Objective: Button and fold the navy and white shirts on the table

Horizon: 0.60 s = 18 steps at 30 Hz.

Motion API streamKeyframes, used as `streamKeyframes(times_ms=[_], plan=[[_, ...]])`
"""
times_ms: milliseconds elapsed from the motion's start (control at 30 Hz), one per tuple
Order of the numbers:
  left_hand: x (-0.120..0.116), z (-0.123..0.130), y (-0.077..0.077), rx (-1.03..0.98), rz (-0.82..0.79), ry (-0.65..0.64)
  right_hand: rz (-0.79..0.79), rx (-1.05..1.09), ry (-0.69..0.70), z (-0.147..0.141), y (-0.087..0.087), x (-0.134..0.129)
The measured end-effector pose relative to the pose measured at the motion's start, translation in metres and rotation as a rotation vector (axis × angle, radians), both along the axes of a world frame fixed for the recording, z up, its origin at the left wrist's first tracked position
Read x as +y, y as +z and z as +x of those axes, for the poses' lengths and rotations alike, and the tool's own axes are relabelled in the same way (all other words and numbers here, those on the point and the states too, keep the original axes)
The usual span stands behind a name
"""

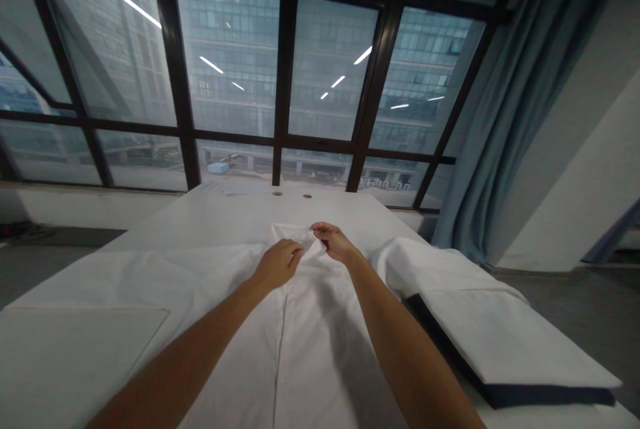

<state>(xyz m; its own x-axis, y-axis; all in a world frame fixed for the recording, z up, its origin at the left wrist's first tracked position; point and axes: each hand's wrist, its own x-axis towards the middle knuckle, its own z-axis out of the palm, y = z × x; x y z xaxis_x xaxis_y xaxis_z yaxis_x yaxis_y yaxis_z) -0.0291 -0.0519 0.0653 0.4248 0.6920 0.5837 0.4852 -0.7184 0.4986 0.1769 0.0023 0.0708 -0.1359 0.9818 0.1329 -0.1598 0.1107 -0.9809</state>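
Note:
A white button-up shirt (313, 342) lies front up on the white table, its button strip running toward me. At its far end is the collar (290, 230), where both hands work. My left hand (279, 262) is closed at the left side of the collar opening, thumb and fingers pinched at the fabric. On the right side, my right hand (331, 240) pinches the collar edge between thumb and fingers. The shirt's sleeves spread out to the left and right.
A folded white cloth with a dark navy layer beneath it (515, 342) lies at the right. Flat white fabric or board (75, 349) lies at the left. Beyond the white table (215, 216) stand dark-framed windows (230, 56); a blue curtain (505, 122) hangs right.

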Motion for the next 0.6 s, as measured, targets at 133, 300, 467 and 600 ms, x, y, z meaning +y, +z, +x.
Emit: streamKeyframes(times_ms=[133, 300, 467, 600], plan=[[-0.002, 0.025, 0.001, 0.172, -0.121, -0.031, 0.058, -0.064, -0.019, 0.0, 0.004, 0.008], [0.004, 0.031, -0.01, 0.32, -0.043, 0.111, 0.229, -0.427, -0.141, -0.004, 0.009, -0.004], [0.001, 0.039, -0.018, 0.35, 0.024, 0.137, 0.241, -0.985, -0.513, -0.009, -0.002, -0.027], [0.001, 0.044, -0.016, 0.359, 0.026, 0.154, 0.093, -0.871, -0.448, 0.001, -0.012, -0.02]])
